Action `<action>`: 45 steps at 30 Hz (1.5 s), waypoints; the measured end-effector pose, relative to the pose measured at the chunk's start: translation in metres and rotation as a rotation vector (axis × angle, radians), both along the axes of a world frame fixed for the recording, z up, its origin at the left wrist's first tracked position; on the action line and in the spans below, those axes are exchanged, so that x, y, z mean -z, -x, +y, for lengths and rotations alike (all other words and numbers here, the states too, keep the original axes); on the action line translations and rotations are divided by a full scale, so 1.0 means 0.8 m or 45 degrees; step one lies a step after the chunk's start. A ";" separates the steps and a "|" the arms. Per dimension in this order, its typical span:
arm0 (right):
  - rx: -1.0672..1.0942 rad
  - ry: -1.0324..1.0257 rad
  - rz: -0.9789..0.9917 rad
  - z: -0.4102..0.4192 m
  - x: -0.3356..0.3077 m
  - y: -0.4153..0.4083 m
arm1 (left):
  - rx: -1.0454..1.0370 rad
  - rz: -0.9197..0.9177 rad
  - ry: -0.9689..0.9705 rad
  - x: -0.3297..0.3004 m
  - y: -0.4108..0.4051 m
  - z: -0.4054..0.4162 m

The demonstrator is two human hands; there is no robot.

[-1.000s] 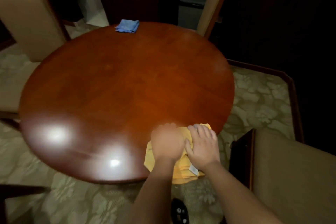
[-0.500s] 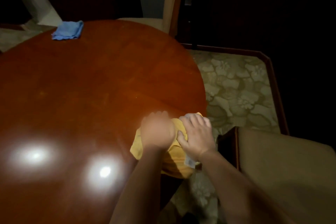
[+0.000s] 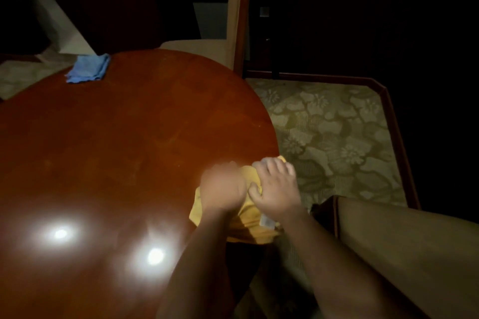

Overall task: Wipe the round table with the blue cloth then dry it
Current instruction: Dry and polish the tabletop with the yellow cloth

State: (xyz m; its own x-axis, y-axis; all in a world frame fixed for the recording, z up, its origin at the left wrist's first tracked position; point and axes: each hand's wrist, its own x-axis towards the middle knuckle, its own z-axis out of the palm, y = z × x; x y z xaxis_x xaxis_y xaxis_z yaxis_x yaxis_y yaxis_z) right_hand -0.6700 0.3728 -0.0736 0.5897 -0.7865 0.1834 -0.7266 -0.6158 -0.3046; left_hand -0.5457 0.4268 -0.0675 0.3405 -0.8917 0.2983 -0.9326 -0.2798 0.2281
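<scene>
A: Item one, round desk point(image 3: 124, 153). Status?
B: Dark polished wood, two lamp glares near the front. Both hands work its right edge on a yellow cloth point(image 3: 248, 225), which hangs partly over the rim.
A: Grip on each side?
B: Left hand point(image 3: 223, 190) is blurred, knuckles up, pressing the yellow cloth; whether the fingers are curled or flat, I cannot tell. Right hand point(image 3: 276, 189) lies on the cloth with fingers bent over its far fold.
A: Change since a second ago?
B: The hands have crept along the rim, the cloth with them. I judge this the drying pass, working round the edge.
A: Item two, blue cloth point(image 3: 88, 68)?
B: Folded, lying at the far left edge of the desk, well apart from both hands.
A: Containers?
B: None in view. A beige chair point(image 3: 228, 15) stands behind the desk, another seat at the right.
</scene>
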 end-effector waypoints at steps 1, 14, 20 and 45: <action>0.038 -0.015 0.013 0.018 0.000 0.003 | 0.007 -0.005 -0.016 -0.001 0.004 0.014; -0.090 0.060 0.070 -0.033 0.002 -0.015 | -0.069 0.045 0.029 0.011 -0.016 -0.021; -0.163 0.043 0.062 -0.140 0.003 -0.049 | -0.120 0.136 0.068 0.011 -0.049 -0.122; -0.170 -0.088 -0.189 -0.239 0.009 -0.103 | -0.262 0.277 0.160 0.002 -0.102 -0.198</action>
